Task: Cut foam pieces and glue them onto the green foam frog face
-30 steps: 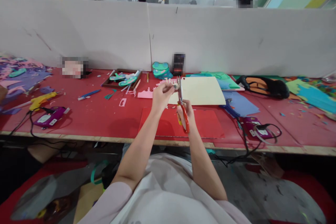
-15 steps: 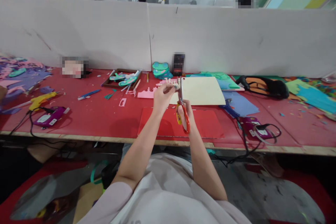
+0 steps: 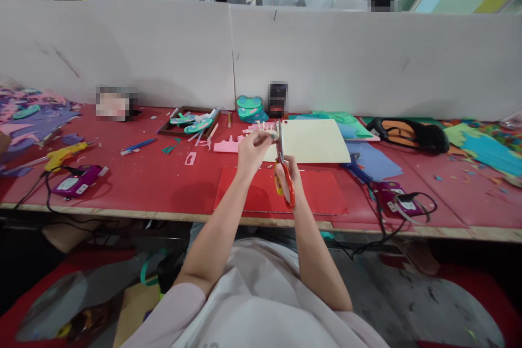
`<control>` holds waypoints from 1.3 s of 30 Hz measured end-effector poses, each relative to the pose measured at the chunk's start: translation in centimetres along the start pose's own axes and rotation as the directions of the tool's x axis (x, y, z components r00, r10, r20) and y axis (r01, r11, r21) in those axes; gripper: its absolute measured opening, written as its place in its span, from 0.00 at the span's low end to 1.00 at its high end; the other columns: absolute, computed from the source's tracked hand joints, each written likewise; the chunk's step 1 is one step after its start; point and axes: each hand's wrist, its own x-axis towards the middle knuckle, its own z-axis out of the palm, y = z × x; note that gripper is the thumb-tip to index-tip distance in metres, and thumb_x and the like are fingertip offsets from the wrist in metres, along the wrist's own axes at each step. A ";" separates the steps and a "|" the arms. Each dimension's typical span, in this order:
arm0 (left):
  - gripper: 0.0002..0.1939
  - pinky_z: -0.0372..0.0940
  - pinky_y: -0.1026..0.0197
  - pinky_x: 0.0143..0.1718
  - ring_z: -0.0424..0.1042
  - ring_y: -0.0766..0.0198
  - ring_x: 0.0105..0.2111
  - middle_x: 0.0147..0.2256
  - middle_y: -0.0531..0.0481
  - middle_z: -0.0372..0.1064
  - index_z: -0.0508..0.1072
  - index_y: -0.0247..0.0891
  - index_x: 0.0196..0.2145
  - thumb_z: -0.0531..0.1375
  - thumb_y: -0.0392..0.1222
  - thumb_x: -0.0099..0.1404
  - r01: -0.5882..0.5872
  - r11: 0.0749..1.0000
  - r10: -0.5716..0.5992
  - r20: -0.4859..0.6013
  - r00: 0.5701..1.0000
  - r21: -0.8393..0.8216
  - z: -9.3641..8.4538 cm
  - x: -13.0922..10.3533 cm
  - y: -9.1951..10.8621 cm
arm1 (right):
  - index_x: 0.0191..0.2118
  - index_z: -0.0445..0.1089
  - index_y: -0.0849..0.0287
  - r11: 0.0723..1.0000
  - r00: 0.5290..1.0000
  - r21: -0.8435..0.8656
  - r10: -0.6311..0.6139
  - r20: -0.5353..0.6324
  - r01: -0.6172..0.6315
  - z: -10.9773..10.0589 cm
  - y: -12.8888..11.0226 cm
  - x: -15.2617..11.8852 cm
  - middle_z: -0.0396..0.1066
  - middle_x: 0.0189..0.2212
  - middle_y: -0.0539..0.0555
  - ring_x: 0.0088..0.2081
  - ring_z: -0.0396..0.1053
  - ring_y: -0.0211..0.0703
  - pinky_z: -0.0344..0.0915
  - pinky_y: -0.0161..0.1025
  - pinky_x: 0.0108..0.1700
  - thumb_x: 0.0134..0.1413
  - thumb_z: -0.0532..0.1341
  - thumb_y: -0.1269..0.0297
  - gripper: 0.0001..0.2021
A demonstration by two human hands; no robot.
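My right hand (image 3: 293, 174) is closed round the red and yellow handles of a pair of scissors (image 3: 289, 187), whose metal blades point away from me. My left hand (image 3: 255, 148) pinches a small pale piece (image 3: 274, 135) right beside the blades; its exact shape is too small to make out. Under and behind the hands lies a cream sheet (image 3: 316, 141). Pink cut sheet scraps (image 3: 228, 145) lie just left of it. Nearer to me, a red sheet (image 3: 318, 190) rests flat on the red table (image 3: 171, 190).
A tray (image 3: 167, 129) holds teal cut-outs, with a teal stack (image 3: 249, 109) to its right. Glue guns, one yellow (image 3: 61, 156) and one blue (image 3: 359, 170), lie at both sides, near purple boxes (image 3: 79, 180) with cords. A white partition (image 3: 163, 54) closes off the back.
The scissor blades have shifted slightly, looking a little more parted at the tips. Both hands stay almost in the same place.
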 end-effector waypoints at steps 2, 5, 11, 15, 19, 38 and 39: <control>0.02 0.71 0.60 0.42 0.77 0.64 0.34 0.31 0.50 0.77 0.73 0.39 0.28 0.62 0.39 0.57 0.001 1.000 -0.001 0.008 1.000 -0.007 -0.1 0.0 -0.2 | 0.40 0.58 0.53 1.000 1.000 -0.001 0.002 0.009 -0.002 0.0 0.1 0.0 0.58 0.26 0.44 0.20 0.54 0.31 0.53 0.31 0.21 0.53 0.59 0.45 0.18; 0.04 0.70 0.59 0.43 0.77 0.64 0.35 0.31 0.49 0.77 0.73 0.38 0.29 0.62 0.40 0.57 -0.005 1.000 0.006 0.026 1.000 -0.021 -0.2 0.1 -0.5 | 0.40 0.58 0.52 1.000 1.000 0.008 0.000 0.017 0.000 -0.1 0.1 0.0 0.57 0.25 0.44 0.20 0.53 0.30 0.53 0.31 0.21 0.53 0.59 0.45 0.18; 0.05 0.70 0.57 0.44 0.77 0.62 0.35 0.32 0.48 0.77 0.73 0.38 0.29 0.63 0.41 0.56 0.009 0.999 -0.008 0.040 0.999 -0.034 -0.6 0.4 -0.8 | 0.40 0.57 0.53 1.000 1.000 0.002 -0.002 0.029 0.002 -0.3 0.2 0.1 0.56 0.24 0.43 0.20 0.52 0.31 0.52 0.31 0.21 0.53 0.59 0.45 0.19; 0.05 0.70 0.57 0.44 0.77 0.61 0.35 0.31 0.48 0.77 0.73 0.38 0.29 0.64 0.41 0.56 0.022 1.000 -0.022 0.050 0.998 0.002 -0.8 0.5 -0.6 | 0.39 0.58 0.53 1.000 0.999 -0.002 0.004 0.035 -0.004 -0.4 0.1 0.0 0.54 0.22 0.43 0.19 0.51 0.31 0.51 0.31 0.21 0.53 0.59 0.45 0.18; 0.05 0.69 0.56 0.44 0.77 0.60 0.36 0.32 0.47 0.77 0.74 0.37 0.29 0.65 0.41 0.55 0.040 0.999 -0.040 0.061 0.997 0.004 -1.0 0.4 -0.2 | 0.39 0.58 0.53 1.000 0.999 -0.011 0.010 0.035 -0.010 -0.4 -0.1 -0.1 0.54 0.21 0.42 0.19 0.51 0.31 0.50 0.31 0.21 0.53 0.59 0.44 0.18; 0.08 0.69 0.55 0.44 0.77 0.58 0.36 0.31 0.47 0.76 0.73 0.37 0.28 0.65 0.43 0.53 0.036 0.999 -0.038 0.111 0.993 0.024 -2.1 0.8 -0.8 | 0.37 0.59 0.53 0.998 0.998 -0.036 0.046 0.038 -0.044 -0.6 -0.7 -0.2 0.52 0.18 0.41 0.18 0.49 0.31 0.48 0.31 0.20 0.51 0.60 0.45 0.18; 0.08 0.69 0.55 0.44 0.77 0.58 0.36 0.31 0.47 0.76 0.73 0.37 0.28 0.65 0.43 0.53 0.038 0.999 -0.040 0.110 0.993 0.020 -2.1 0.8 -0.8 | 0.37 0.59 0.53 0.998 0.998 -0.035 0.048 0.036 -0.046 -0.7 -0.7 -0.2 0.52 0.18 0.41 0.17 0.49 0.31 0.48 0.31 0.19 0.51 0.61 0.45 0.18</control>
